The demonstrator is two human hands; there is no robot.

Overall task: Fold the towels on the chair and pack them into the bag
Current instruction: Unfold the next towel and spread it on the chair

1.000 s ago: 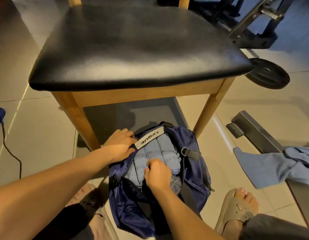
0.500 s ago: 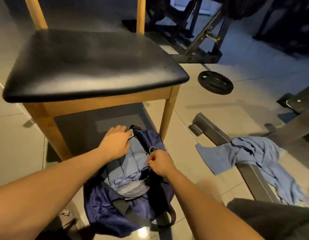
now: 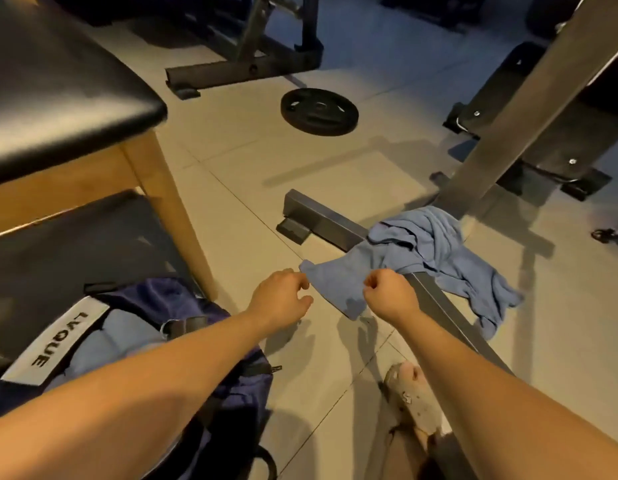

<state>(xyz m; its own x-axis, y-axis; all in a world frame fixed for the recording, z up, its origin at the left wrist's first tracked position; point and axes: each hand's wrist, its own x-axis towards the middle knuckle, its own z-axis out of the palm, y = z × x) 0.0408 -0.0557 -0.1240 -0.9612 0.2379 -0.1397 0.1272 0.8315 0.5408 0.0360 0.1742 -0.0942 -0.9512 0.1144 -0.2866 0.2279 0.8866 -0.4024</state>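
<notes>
Now left hand (image 3: 283, 299), right hand (image 3: 387, 292) quit navy fabric bag (image 3: 183, 299) for crumpled blue towel (image 3: 422, 244): left fingers (image 3: 297, 277) loose, empty; right curled, grip unclear; folding next.

We've only got the one view, a wide-angle camera on the head, looking forward and steeply down at the tiled floor (image 3: 231, 174). It sits close. Our forearms (image 3: 134, 393) come in from the bottom edge and fill most of the lower frame, and the towel (image 3: 422, 244) lands about dead centre. The chair (image 3: 58, 91) gets cut off at the top left and the bag (image 3: 183, 303) at the bottom left. The weight plate (image 3: 319, 111) sits farther off, up the frame.
</notes>
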